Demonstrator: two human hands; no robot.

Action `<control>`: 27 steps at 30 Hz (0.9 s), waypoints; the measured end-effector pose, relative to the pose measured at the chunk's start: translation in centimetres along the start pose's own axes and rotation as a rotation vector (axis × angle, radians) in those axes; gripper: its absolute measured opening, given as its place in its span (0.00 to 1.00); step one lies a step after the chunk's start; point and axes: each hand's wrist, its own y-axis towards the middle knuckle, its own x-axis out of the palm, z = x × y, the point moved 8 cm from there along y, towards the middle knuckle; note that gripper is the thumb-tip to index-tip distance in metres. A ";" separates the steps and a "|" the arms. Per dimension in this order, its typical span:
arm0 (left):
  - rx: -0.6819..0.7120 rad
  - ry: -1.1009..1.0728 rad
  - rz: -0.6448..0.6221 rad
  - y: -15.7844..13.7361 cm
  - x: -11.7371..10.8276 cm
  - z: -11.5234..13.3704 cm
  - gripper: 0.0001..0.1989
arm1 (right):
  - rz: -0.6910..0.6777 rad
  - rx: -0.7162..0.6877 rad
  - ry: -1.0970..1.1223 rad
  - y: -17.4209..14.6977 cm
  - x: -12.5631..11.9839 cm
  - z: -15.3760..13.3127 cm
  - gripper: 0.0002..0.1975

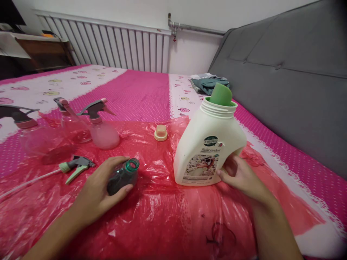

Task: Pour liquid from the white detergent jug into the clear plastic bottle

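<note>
My left hand is wrapped round a small dark green bottle with an uncapped mouth. My right hand grips the handle of a large white detergent jug, which stands upright on the red plastic sheet. A green spout rises from the jug's open neck. Left of my left hand lies a grey and green spray trigger with a long thin tube. Between the bottle and the jug, farther back, sits a pale cap.
Several spray bottles stand at the left, among them a round one with pinkish liquid. Folded clothes lie behind the jug. A grey padded headboard borders the bed on the right, and a white radiator lines the back wall.
</note>
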 end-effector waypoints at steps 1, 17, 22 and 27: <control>0.001 -0.003 0.000 0.0 0.0 0.0 0.24 | 0.001 -0.004 -0.002 0.0 0.0 0.0 0.25; 0.040 -0.018 -0.069 0.4 0.1 0.5 0.27 | 0.063 -0.039 -0.207 -0.7 -1.6 0.2 0.19; 0.015 -0.025 -0.077 0.5 0.1 0.7 0.27 | 0.103 -0.052 -0.301 -0.4 -1.6 -0.2 0.20; 0.045 -0.033 -0.067 0.5 0.1 0.7 0.26 | 0.070 -0.047 -0.284 -0.4 -1.6 -0.5 0.20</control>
